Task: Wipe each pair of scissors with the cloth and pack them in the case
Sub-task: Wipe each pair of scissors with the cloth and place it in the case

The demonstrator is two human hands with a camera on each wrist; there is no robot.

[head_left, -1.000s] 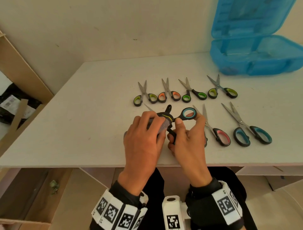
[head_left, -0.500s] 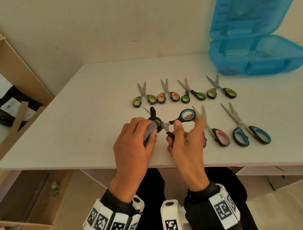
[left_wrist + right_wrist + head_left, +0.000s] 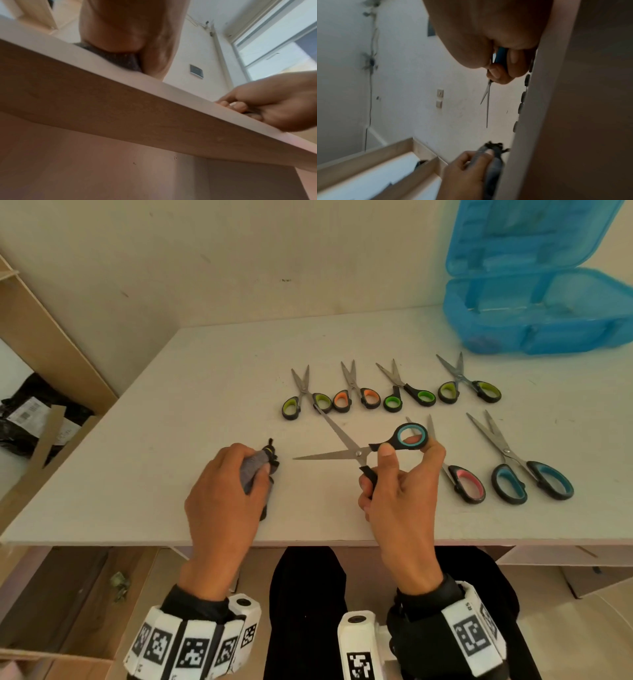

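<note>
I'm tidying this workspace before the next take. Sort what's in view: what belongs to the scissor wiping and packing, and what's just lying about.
Belongs to the job:
- blue-handled scissors, blades open, in the right hand
- grey cloth in the left hand
- six more scissors on the table
- open blue case

Lying about:
- black bag left of the table
- wooden boards

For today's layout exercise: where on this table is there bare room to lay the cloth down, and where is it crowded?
Bare room: the table left of the left hand, which grips the cloth, and the far strip between the wall and the small scissors. Crowded: right of the right hand, where big scissors lie before the open case.
</note>
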